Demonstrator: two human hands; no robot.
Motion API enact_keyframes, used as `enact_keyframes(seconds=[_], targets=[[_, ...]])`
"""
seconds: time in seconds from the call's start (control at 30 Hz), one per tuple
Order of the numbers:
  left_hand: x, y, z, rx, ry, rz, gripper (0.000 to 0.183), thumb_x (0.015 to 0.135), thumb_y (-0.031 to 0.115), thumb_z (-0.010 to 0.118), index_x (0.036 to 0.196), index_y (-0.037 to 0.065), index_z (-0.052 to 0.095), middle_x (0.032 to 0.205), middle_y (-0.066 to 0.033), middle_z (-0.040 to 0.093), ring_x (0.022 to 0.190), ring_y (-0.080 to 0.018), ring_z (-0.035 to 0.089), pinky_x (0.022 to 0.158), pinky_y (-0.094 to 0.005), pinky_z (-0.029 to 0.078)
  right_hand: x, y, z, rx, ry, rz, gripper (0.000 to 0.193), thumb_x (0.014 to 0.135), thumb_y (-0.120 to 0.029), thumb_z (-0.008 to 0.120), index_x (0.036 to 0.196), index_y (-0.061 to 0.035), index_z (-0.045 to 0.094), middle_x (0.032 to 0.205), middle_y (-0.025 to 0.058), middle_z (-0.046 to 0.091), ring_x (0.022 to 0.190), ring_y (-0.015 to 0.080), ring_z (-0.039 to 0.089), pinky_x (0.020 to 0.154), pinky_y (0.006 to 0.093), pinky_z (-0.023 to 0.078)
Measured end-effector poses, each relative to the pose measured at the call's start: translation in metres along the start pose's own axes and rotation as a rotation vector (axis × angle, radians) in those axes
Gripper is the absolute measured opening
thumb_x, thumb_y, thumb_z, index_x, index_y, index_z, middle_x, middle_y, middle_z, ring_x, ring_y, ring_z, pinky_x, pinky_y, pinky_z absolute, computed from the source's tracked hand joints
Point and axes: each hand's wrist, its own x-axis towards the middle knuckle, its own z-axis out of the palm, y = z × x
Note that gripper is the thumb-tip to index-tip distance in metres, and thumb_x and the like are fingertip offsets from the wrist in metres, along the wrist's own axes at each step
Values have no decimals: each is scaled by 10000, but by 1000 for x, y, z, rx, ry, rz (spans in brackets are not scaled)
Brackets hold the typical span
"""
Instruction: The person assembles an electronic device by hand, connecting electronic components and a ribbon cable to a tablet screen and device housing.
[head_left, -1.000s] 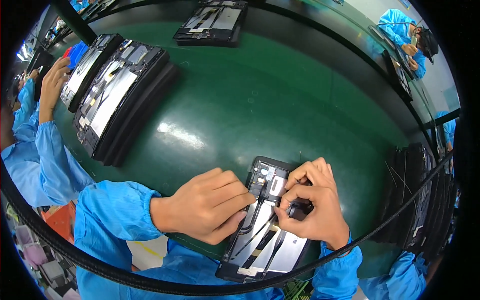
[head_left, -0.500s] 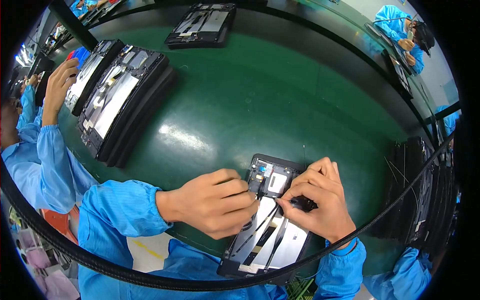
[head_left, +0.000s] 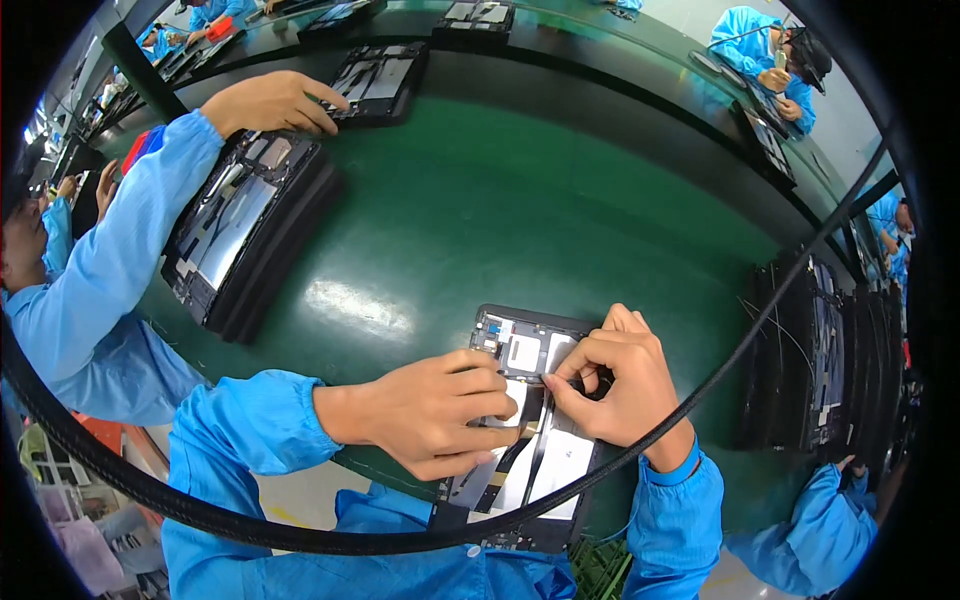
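An opened tablet (head_left: 560,465) lies before me on the green table, its silver panel, dark strips and small circuit parts exposed. My left hand (head_left: 440,415) rests over its left side, fingers curled in; the thumb is mostly hidden and what they grip does not show. From the right, my right hand (head_left: 620,380) pinches thumb and forefinger together over the tablet's upper middle, by the top of a dark flex cable (head_left: 540,440). Anything between those fingertips is too small to make out.
At left, a co-worker's hand (head_left: 275,103) touches another opened tablet (head_left: 375,85) beyond a stack of opened tablets (head_left: 235,225). More stacked tablets (head_left: 825,350) stand at right with thin wires. A black cable (head_left: 690,405) arcs across my view. Another person (head_left: 765,60) works at far right.
My right hand has shifted slightly left and up; the small black piece seen in it before no longer shows. The co-worker's arm has reached forward, and a tablet now lies farther left along the back edge.
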Motion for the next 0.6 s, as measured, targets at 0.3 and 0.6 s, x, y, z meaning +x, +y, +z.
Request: enact_keyframes(seconds=[0.3,0.6], targets=[[8,21,8,-177,17,-62,368,916,170,718,1239,-3,748,1307,-170,676,1084,-340,631,918,-451,539,-6,-4,-12,118,-62,147,132,757,-138,837,703,-60,746,589,32,636,657,193,518,590,375,403],[30,51,29,-203,22,-103,340,895,144,751,1189,-20,706,1345,-198,657,1116,-341,636,928,-434,544,-10,1,-19,215,45,188,132,782,-136,884,760,-33,804,616,64,670,658,179,545,565,364,417]])
